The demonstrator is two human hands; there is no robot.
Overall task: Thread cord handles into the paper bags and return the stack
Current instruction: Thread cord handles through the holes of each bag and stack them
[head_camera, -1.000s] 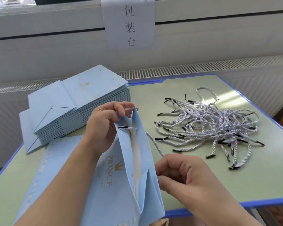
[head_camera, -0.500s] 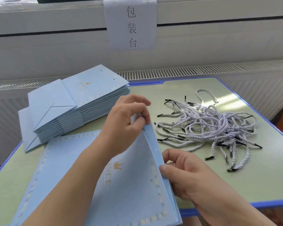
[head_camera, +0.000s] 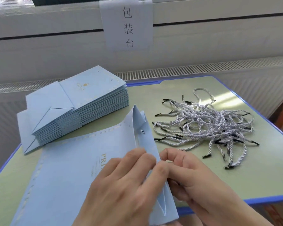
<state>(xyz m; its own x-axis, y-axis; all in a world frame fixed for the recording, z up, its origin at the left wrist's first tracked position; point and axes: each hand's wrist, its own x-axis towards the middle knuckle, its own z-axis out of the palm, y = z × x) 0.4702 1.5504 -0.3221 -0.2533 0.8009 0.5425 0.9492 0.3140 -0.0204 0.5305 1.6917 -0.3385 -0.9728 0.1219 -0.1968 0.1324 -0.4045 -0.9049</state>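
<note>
A green table with a blue rim (head_camera: pixel 232 200) stands against a white radiator wall, where a paper sign (head_camera: pixel 127 25) with three printed characters hangs above it. At the far left of the table lies the stack of folded light-blue paper bags (head_camera: pixel 82 110); at the right, a loose heap of white twisted cord handles (head_camera: pixel 207 128) with black tips. The bag being worked (head_camera: pixel 82 160) lies flat near the person, its mouth edge pointing toward the far side, a cord end showing in the punched hole (head_camera: pixel 143 131) near that edge.

The left hand (head_camera: pixel 121 190) rests flat on the bag, fingers straight, pressing it down. The right hand (head_camera: pixel 186 175) is just beside the bag's right edge, fingers curled at the fold; whether it pinches the paper or a cord there cannot be told.

The step in hand looks like seating a cord in this bag. The next move probably calls for finding the free cord tip and guiding it through the second hole while the left hand keeps the paper steady.
</note>
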